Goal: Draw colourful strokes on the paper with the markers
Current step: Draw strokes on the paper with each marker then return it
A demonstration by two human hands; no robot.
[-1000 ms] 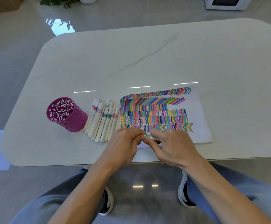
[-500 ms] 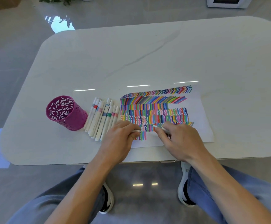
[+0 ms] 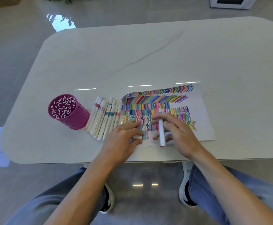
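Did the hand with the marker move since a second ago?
Yes. The right hand went from the paper's near edge, beside the left hand, farther up over the strokes, holding the marker.

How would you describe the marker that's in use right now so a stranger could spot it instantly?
Start at the paper covered in colourful strokes on the white table. Over its near edge, the right hand holds a white marker, its reddish tip pointing toward the person. Unlike the capped markers lying in a row beside the magenta cup, it is uncapped and held.
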